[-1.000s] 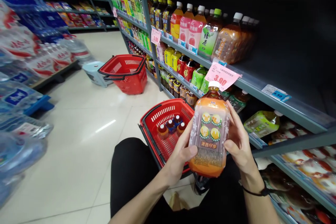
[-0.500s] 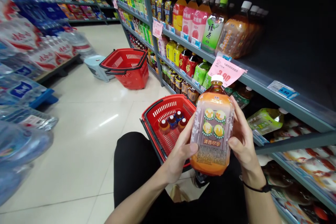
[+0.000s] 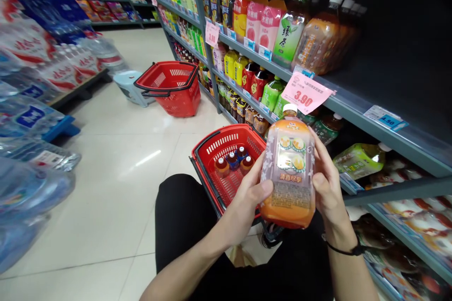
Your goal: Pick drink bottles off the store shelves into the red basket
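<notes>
Between my two hands is a large tea bottle [image 3: 289,183] with an orange-brown drink, a purple-grey printed label and a white cap. Its label faces me and its cap points away, toward the shelf. My left hand [image 3: 247,197] grips its left side, thumb on the front. My right hand [image 3: 326,186] wraps the right side; some fingers are hidden behind the bottle. Just beyond my left hand stands a red shopping basket [image 3: 226,137] with several small white-capped bottles [image 3: 232,160] in it. Similar large orange bottles [image 3: 316,47] stand on the upper shelf.
A shelf rack [image 3: 254,59] of drinks runs along the right, with a pink price tag [image 3: 306,95] jutting out. Another red basket [image 3: 180,99] and a light-blue stool [image 3: 131,88] stand on the floor ahead. Packs of bottled water [image 3: 31,117] are piled at left.
The bottle in my hands has tilted slightly, and a glare spot now covers part of its label. My grip stays the same; the view has shifted a little.
</notes>
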